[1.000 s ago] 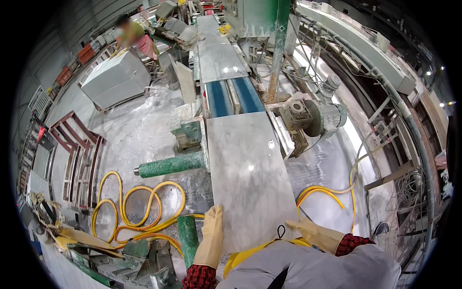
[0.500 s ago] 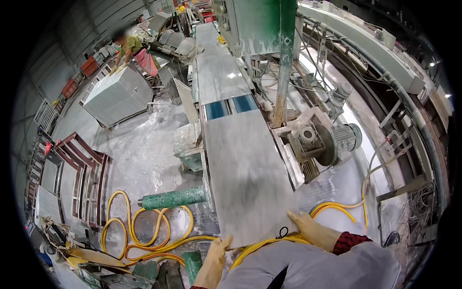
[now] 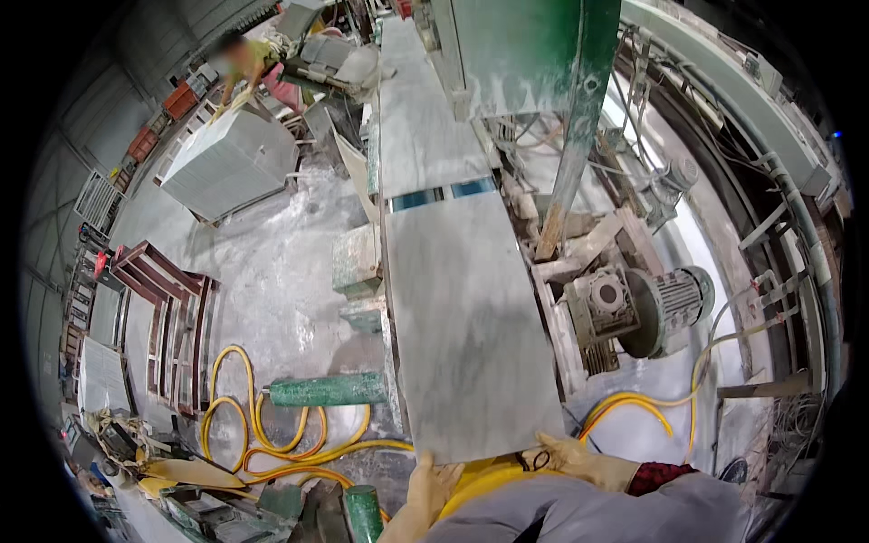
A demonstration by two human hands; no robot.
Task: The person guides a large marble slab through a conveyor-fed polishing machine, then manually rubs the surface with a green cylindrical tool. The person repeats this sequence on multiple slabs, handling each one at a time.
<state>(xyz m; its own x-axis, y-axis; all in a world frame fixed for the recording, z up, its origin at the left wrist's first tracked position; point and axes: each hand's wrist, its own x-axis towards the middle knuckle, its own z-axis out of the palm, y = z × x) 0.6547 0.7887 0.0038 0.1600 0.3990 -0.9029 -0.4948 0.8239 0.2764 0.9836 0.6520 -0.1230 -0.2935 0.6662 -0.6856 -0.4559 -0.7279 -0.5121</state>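
Observation:
A long grey-veined stone slab (image 3: 471,317) lies flat on the conveyor in front of me. My left hand (image 3: 429,484), in a cream glove, grips the slab's near left corner with its thumb at the edge. My right hand (image 3: 579,460), gloved alike, holds the near edge by the right corner, a dark loop beside its fingers. Under the slab the fingertips of both hands are hidden. Farther along lies a second stone slab (image 3: 430,127), and a narrow strip of blue conveyor belt (image 3: 414,200) shows between the two.
Right of the conveyor stand a motor (image 3: 674,303) and a green machine housing (image 3: 525,54). On the left are a green roller (image 3: 328,389), a coiled yellow hose (image 3: 244,407) and brown racks (image 3: 172,317). A co-worker (image 3: 249,68) leans over a slab stack (image 3: 226,163).
The near slab has moved away from me, narrowing the blue gap to the far slab. Both my hands stay at its near edge. My view has shifted slightly.

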